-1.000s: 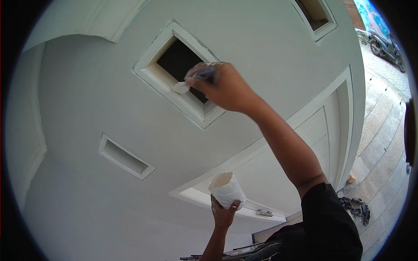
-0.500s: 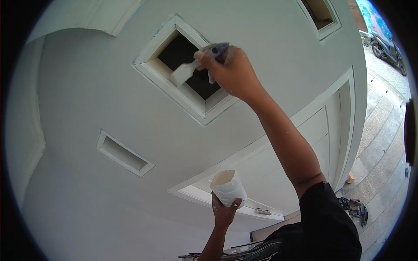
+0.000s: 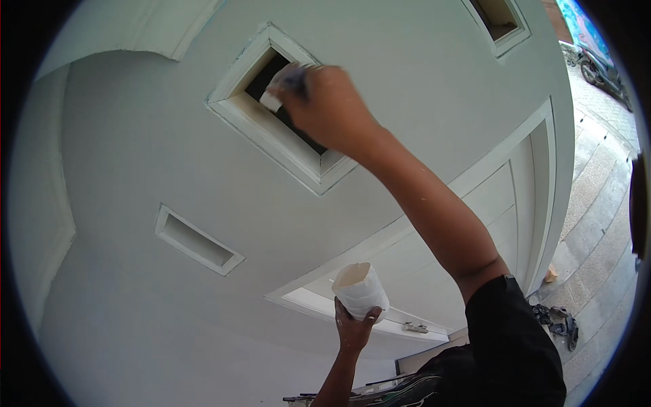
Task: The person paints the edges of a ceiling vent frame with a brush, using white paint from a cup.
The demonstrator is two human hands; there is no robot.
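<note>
My right hand (image 3: 329, 105) is closed around a paintbrush (image 3: 272, 99), smeared by motion, its pale bristle end reaching into a white-framed wall opening (image 3: 285, 159). The hand hides the upper right part of the frame and most of the brush handle. Lower down, my left hand (image 3: 354, 331) grips a white paint container (image 3: 363, 295) from below, thumb and fingers around its base. The container is tilted, its open mouth facing up, with a pale inside. White specks dot both hands and the right forearm.
A narrow white-framed recess (image 3: 198, 239) lies lower left in the grey wall (image 3: 129, 156). Another framed opening (image 3: 500, 24) is at upper right. Below stands a white door (image 3: 475, 203) with a metal handle (image 3: 415, 327). A motorbike (image 3: 605, 78) stands on the paving outside.
My right hand has moved left and slightly up with the brush, deeper over the opening. The left hand and container shift only slightly right in view.
</note>
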